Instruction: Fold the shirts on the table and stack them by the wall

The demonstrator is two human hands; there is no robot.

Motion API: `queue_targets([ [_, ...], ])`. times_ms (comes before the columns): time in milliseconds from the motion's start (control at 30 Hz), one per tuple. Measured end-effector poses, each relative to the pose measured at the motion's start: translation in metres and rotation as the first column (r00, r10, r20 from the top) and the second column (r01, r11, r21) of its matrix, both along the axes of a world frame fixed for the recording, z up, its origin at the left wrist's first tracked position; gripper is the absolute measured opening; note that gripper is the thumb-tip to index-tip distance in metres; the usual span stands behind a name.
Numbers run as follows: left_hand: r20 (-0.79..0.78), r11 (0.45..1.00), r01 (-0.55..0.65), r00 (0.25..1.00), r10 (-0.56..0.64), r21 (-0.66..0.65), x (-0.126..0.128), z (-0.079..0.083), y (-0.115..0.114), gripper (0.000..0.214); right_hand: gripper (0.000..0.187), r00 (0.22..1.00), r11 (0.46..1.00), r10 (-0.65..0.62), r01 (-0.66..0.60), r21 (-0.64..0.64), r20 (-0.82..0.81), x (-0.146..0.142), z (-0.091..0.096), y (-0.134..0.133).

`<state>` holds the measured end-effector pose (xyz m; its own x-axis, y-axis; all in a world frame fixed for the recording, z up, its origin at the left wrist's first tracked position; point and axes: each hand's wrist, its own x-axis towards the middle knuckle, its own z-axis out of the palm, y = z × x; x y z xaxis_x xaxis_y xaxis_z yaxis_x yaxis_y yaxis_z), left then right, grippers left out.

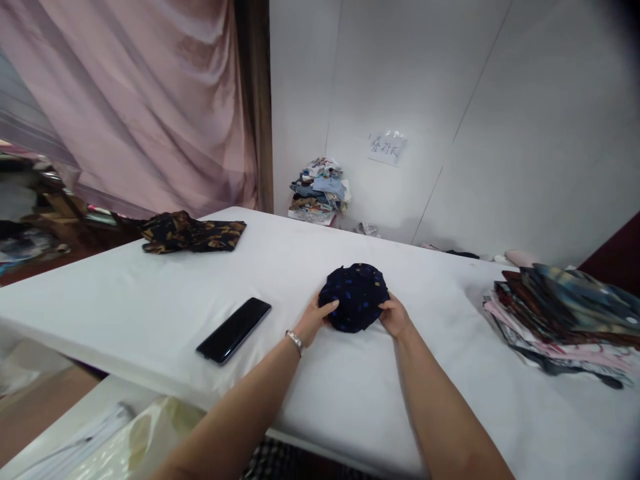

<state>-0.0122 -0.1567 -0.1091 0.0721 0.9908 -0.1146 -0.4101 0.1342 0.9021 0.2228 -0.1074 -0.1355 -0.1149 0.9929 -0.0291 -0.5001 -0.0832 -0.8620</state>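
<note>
A bundled dark navy cloth garment (pixel 356 293) with blue and yellowish spots is held just over the white table, or resting on it; I cannot tell which. My left hand (pixel 320 315) grips its left edge, thumb on top and the other fingers hidden beneath. At the lower right edge, my right hand (pixel 395 316) pinches the same cloth. A silvery bracelet (pixel 295 342) circles my left wrist. The garment is crumpled into a rounded shape, so its exact kind does not show.
On the white-covered table (pixel 295 260) lie a black phone (pixel 235 330) at left, a dark patterned garment (pixel 195 233) at the far left and a stack of folded clothes (pixel 565 320) at right. Beyond the far edge rises a clothes pile (pixel 321 190). A pink curtain (pixel 165 100) hangs behind.
</note>
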Motion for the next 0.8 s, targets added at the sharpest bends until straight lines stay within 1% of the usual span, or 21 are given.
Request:
queue_targets([
  [67,-0.084,0.997,-0.080,0.993,0.079,-0.004,0.001,-0.002,0.001,0.033,0.030,0.998,1.000,0.001,-0.002,0.013,0.062,0.003,0.002,-0.001],
  [133,-0.111,0.980,-0.201,0.974,0.200,-0.001,-0.001,-0.004,0.007,0.015,0.031,0.995,0.997,-0.075,0.073,0.038,0.071,0.006,0.005,-0.001],
  [200,-0.071,0.948,-0.318,0.945,0.318,0.018,-0.008,-0.005,0.014,0.008,0.031,0.983,0.982,-0.178,0.175,0.067,0.040,0.010,0.009,-0.002],
  [233,-0.039,0.928,-0.372,0.927,0.373,0.024,-0.012,-0.005,0.018,0.009,0.030,0.978,0.976,-0.208,0.205,0.075,0.030,0.011,0.011,-0.002],
  [267,-0.004,0.906,-0.422,0.906,0.423,0.023,-0.016,-0.004,0.022,0.011,0.030,0.977,0.975,-0.211,0.208,0.073,0.037,0.012,0.013,-0.004],
  [333,0.062,0.873,-0.488,0.871,0.487,-0.003,-0.026,-0.003,0.028,0.015,0.029,0.983,0.991,-0.131,0.129,0.022,0.126,0.014,0.016,-0.008],
  [367,0.087,0.862,-0.507,0.858,0.507,-0.025,-0.030,-0.002,0.030,0.016,0.029,0.977,0.997,-0.060,0.067,-0.030,0.206,0.015,0.018,-0.011],
  [400,0.106,0.852,-0.521,0.846,0.523,-0.048,-0.033,-0.002,0.032,0.016,0.030,0.953,0.995,0.027,0.002,-0.096,0.302,0.016,0.020,-0.015],
  [433,0.120,0.843,-0.533,0.835,0.537,-0.071,-0.036,-0.002,0.034,0.016,0.030,0.907,0.984,0.116,-0.051,-0.168,0.405,0.017,0.022,-0.018],
  [500,0.139,0.825,-0.555,0.813,0.565,-0.105,-0.040,-0.004,0.038,0.015,0.026,0.764,0.948,0.269,-0.104,-0.300,0.586,0.023,0.028,-0.025],
  [533,0.145,0.816,-0.566,0.803,0.578,-0.115,-0.041,-0.005,0.039,0.016,0.022,0.673,0.933,0.319,-0.099,-0.345,0.667,0.026,0.032,-0.027],
  [567,0.149,0.809,-0.575,0.795,0.588,-0.121,-0.041,-0.006,0.041,0.017,0.017,0.570,0.934,0.322,-0.060,-0.353,0.756,0.030,0.037,-0.027],
  [600,0.150,0.803,-0.583,0.789,0.596,-0.122,-0.040,-0.007,0.043,0.019,0.014,0.461,0.949,0.277,0.004,-0.314,0.843,0.034,0.042,-0.027],
  [633,0.147,0.799,-0.589,0.786,0.601,-0.118,-0.039,-0.007,0.044,0.021,0.013,0.350,0.969,0.196,0.076,-0.236,0.916,0.036,0.048,-0.025],
  [667,0.140,0.798,-0.593,0.785,0.603,-0.109,-0.039,-0.007,0.045,0.022,0.014,0.247,0.983,0.081,0.140,-0.119,0.966,0.036,0.054,-0.022],
  [700,0.130,0.799,-0.594,0.788,0.602,-0.096,-0.038,-0.007,0.045,0.022,0.017,0.174,0.984,-0.052,0.177,0.021,0.983,0.034,0.060,-0.018],
  [733,0.118,0.802,-0.593,0.793,0.598,-0.080,-0.037,-0.005,0.045,0.021,0.022,0.159,0.972,-0.178,0.182,0.148,0.971,0.030,0.065,-0.013],
  [767,0.108,0.805,-0.589,0.798,0.593,-0.069,-0.036,-0.003,0.044,0.020,0.026,0.209,0.958,-0.267,0.161,0.236,0.941,0.022,0.069,-0.007],
  [800,0.088,0.812,-0.583,0.807,0.584,-0.037,-0.035,-0.001,0.041,0.018,0.030,0.310,0.952,-0.306,0.123,0.282,0.900,0.012,0.072,0.000],
])
